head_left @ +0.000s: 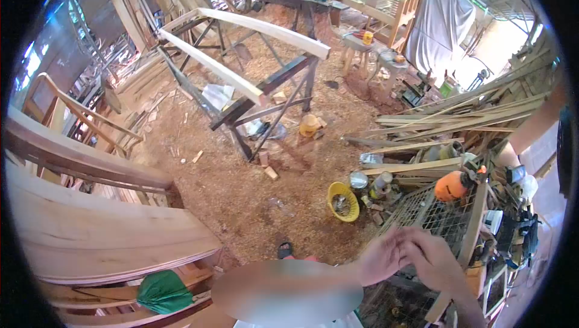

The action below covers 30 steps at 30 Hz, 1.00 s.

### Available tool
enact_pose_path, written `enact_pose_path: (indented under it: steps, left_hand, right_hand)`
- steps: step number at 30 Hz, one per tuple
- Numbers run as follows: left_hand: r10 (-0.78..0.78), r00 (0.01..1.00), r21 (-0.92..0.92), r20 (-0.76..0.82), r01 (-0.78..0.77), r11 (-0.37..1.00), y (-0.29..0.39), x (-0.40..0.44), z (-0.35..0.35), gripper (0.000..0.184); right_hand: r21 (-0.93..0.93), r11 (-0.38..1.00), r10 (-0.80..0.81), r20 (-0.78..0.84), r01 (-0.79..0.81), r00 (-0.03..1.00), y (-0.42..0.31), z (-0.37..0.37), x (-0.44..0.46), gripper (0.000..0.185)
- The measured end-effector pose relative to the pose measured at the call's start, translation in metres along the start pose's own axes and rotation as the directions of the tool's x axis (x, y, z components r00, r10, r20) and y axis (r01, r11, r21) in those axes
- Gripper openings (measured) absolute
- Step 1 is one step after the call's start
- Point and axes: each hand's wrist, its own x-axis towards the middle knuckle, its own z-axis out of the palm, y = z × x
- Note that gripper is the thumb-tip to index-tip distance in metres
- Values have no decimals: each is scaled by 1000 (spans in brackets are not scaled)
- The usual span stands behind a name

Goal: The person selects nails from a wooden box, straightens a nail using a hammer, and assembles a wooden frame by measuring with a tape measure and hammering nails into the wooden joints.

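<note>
Before the wire rack, the left hand and right hand meet, fingers bent; their grip is unclear. The right forearm slants across the rack's near edge.

Smooth matt wooden planks, glossy plastic basket, metal wire mesh.

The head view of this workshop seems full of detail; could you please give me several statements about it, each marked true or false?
1. The left hand and right hand are close together. True.
2. The basket on the ground is blue. False: the basket is yellow.
3. Pale beams rest on a dark frame. True.
4. The green item is at the picture's upper right. False: the green item lies at the lower left.
5. The orange container appears right of the basket. True.
</note>
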Motion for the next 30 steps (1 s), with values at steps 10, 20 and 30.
enact_pose_path:
  steps: [10, 20, 30]
  left_hand:
    - [721, 686, 119, -101, -711, 693, 249, -134, -22, 52]
    - [947, 314, -115, -65, -945, 306, 422, -264, -15, 48]
    - [974, 1, 163, -227, -986, 39, 627, -359, -3, 45]
  right_hand:
    - [-123, 939, -322, 13, 321, 947, -107, 202, 222, 36]
    - [53, 853, -522, 108, 519, 846, -206, 318, 390, 25]
    - [-43, 741, -646, 227, 670, 729, -335, 439, 597, 22]
